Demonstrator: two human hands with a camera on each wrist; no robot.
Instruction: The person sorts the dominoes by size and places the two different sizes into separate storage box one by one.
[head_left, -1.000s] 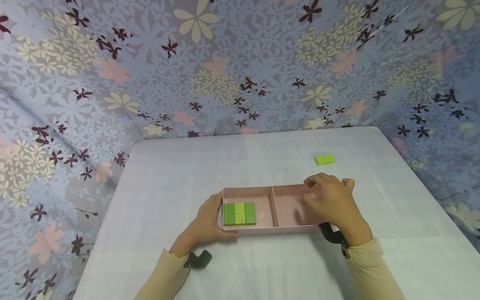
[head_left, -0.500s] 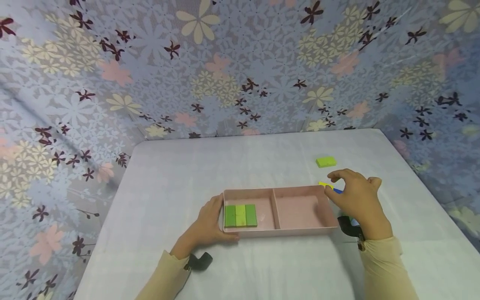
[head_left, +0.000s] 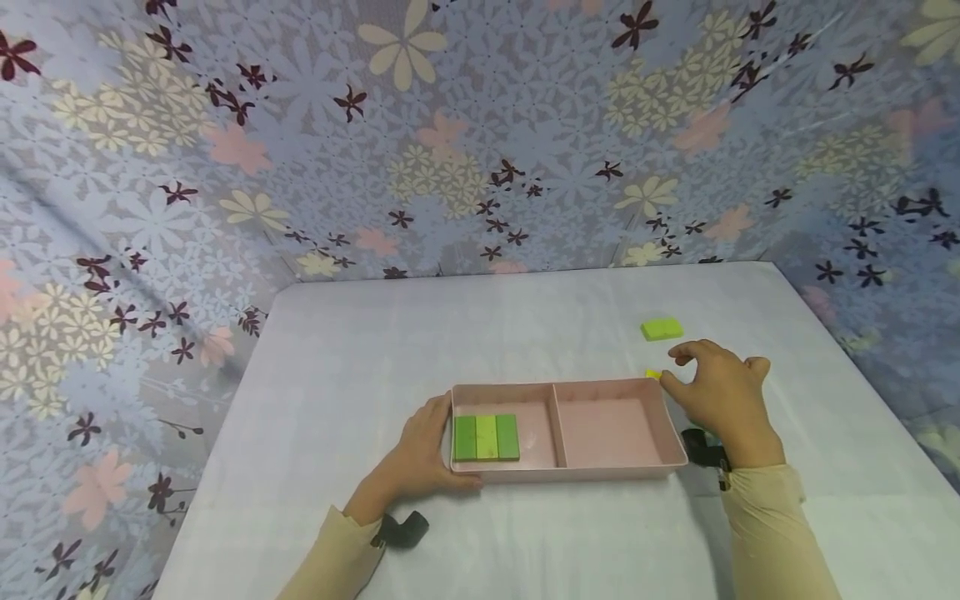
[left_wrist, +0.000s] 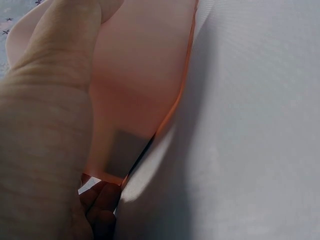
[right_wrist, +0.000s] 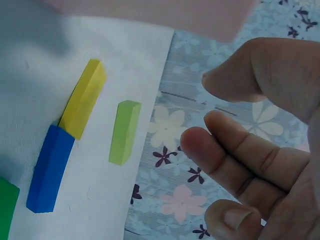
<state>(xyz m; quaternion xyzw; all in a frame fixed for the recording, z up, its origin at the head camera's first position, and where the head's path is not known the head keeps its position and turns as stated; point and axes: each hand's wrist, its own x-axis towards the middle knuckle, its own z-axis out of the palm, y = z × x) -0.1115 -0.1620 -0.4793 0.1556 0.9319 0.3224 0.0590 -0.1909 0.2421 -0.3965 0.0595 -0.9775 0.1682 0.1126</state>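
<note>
A pink two-compartment box lies on the white cloth. Three blocks sit side by side at the left of its left compartment: a green block, a lime block and another green block. My left hand grips the box's left end, thumb along the front wall. Just past the right end hovers my right hand, fingers loosely bent with nothing between them. Near it, in the right wrist view, a yellow block touches a blue block; a lime block lies apart.
Part of another green block shows at the left edge of the right wrist view. A flower-patterned sheet stands behind and beside the white-covered table. The box's divider separates its two compartments.
My right hand has moved from over the right compartment to beyond the box's right end, uncovering part of the yellow block. My left hand stays on the box.
</note>
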